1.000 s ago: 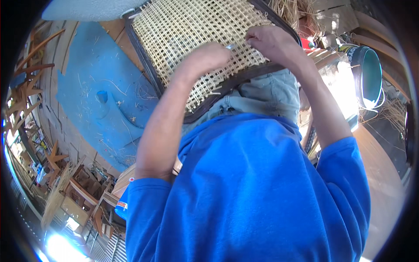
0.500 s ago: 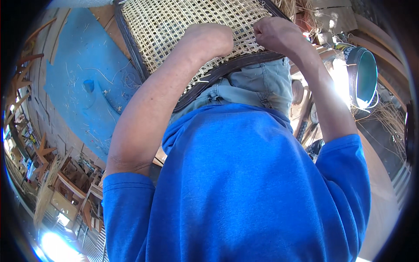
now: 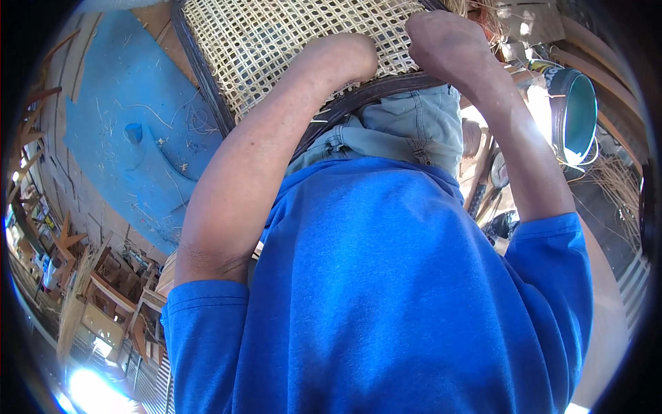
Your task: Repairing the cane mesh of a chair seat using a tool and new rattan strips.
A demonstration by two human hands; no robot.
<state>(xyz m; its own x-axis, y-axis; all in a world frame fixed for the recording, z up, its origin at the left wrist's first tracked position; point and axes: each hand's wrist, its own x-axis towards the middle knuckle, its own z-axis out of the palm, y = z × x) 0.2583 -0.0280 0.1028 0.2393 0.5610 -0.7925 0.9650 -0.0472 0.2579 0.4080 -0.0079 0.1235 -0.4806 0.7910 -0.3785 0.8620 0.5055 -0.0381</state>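
Cane (image 3: 269,45) spans the dark frame (image 3: 205,79) by the trousers (image 3: 414,127), the left hand (image 3: 348,55) curled over its near part, the right hand (image 3: 448,43) curled at its right side; they are apart, and whether either grips a strand I cannot tell. Short, even pulls would likely suit such weave best, strands flat and unkinked, frame steady

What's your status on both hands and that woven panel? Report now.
Left hand over woven panel, fingertips hidden. Right hand curled at panel's right side. Dark frame by the trousers. Left forearm blocking part of panel.
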